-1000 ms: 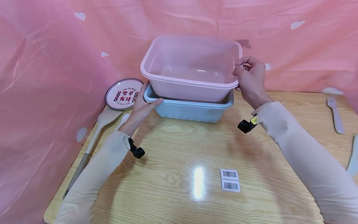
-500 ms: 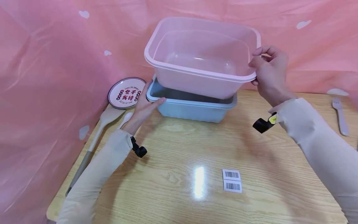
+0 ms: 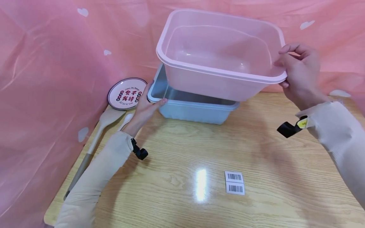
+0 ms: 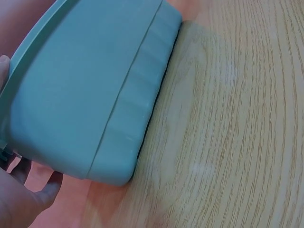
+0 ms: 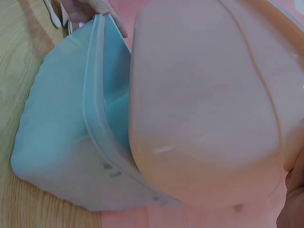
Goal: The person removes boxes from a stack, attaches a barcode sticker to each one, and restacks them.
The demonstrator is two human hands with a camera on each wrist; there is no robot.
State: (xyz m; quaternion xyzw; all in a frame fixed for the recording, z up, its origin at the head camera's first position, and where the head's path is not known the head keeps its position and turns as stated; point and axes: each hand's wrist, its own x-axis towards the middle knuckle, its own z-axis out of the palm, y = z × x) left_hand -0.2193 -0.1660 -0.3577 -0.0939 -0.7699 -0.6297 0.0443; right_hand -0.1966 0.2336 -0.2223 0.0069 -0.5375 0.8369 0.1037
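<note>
Head view: right hand [image 3: 303, 72] grips pink basin [image 3: 211, 81], long axis crosswise, mouth up; left hand [image 3: 144, 106] holds blue basin [image 3: 196, 112].

On the round plate [image 3: 127, 94] at the far left of the table [image 3: 176, 152], we can read four red Chinese characters: 食不 above, 我待 below. Over them we make out "Enjoy The" in small letters; the other small print is too tiny for us. Nearer, right of the middle, the white label [image 3: 235, 183] shows two barcodes [image 3: 234, 177]. The yellow tag [image 3: 302, 123] by the right sleeve [image 3: 333, 129] we cannot read.
</note>
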